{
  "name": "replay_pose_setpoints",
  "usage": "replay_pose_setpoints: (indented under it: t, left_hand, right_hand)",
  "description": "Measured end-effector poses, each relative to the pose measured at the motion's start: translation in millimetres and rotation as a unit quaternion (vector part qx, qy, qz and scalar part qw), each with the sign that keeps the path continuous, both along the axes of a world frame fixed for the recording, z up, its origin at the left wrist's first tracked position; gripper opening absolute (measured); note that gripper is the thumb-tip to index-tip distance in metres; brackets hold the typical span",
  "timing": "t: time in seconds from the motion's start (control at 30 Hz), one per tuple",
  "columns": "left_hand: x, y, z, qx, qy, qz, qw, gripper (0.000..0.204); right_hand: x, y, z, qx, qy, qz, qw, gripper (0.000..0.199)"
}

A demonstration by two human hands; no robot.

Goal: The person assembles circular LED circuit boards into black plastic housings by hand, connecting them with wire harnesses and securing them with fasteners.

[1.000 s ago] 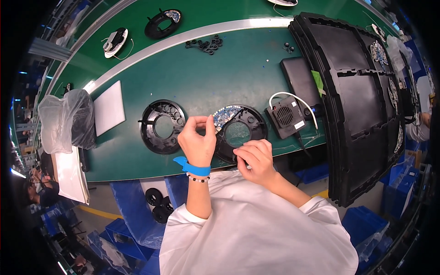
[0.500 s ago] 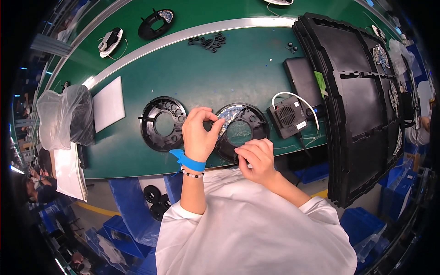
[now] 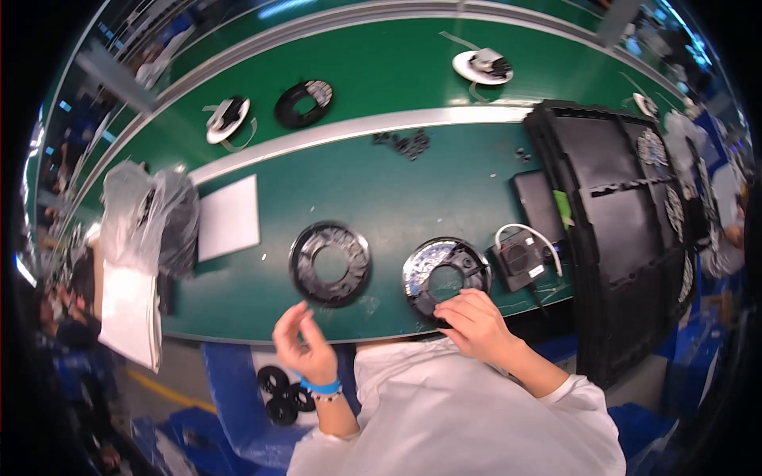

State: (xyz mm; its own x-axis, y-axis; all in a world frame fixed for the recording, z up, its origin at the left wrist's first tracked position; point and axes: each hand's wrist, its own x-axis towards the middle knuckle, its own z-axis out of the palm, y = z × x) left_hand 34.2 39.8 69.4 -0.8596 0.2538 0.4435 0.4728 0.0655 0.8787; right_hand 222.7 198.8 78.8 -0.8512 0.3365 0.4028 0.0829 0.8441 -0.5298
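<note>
Two round black plastic ring housings lie on the green table. The right ring housing [image 3: 474, 275] carries a strip of small shiny parts [image 3: 427, 260] along its far left side. My right hand [image 3: 482, 327] is closed at its near rim, fingertips over the edge and thumb below; anything small between them is hidden. My left hand [image 3: 305, 347], wearing a blue wristband, hovers at the table's front edge, fingers loosely apart and seemingly holding nothing. Just beyond it lies the left ring housing [image 3: 359, 278], untouched.
A small black fan-like device [image 3: 520, 260] with a white cable stands right of the rings. Farther right rise stacked black trays [image 3: 627, 230]. A white sheet [image 3: 230, 218] and plastic bags [image 3: 131, 214] lie left; small black parts [image 3: 411, 144] are scattered at the back. A green belt [image 3: 373, 67] runs beyond.
My left hand has left the right ring and moved back and left to the table's front edge. My right hand stays by the ring's near rim. The whole view has shifted.
</note>
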Motion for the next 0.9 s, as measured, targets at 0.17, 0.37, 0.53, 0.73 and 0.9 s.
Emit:
replay_pose_setpoints:
  t: [0.17, 0.37, 0.53, 0.73, 0.9]
  left_hand:
    - [-17, -28, -33, 0.009, 0.013, 0.060, 0.998, 0.025]
    - [-23, -13, -42, -0.061, 0.070, 0.063, 0.994, 0.031]
    - [-23, -9, -38, -0.122, 0.109, 0.053, 0.985, 0.032]
    - [-21, -17, -36, -0.121, 0.063, 0.010, 0.991, 0.038]
    - [-23, -18, -33, -0.162, 0.070, 0.002, 0.984, 0.053]
  right_hand:
    - [-30, 39, 63, 0.079, 0.062, -0.017, 0.995, 0.034]
    - [-82, 172, 103, 0.220, 0.074, -0.201, 0.952, 0.030]
    - [-113, 300, 58, 0.223, -0.093, -0.392, 0.888, 0.029]
    - [-127, 355, 19, 0.121, -0.180, -0.519, 0.827, 0.019]
    - [-151, 374, -5, 0.007, -0.193, -0.551, 0.812, 0.033]
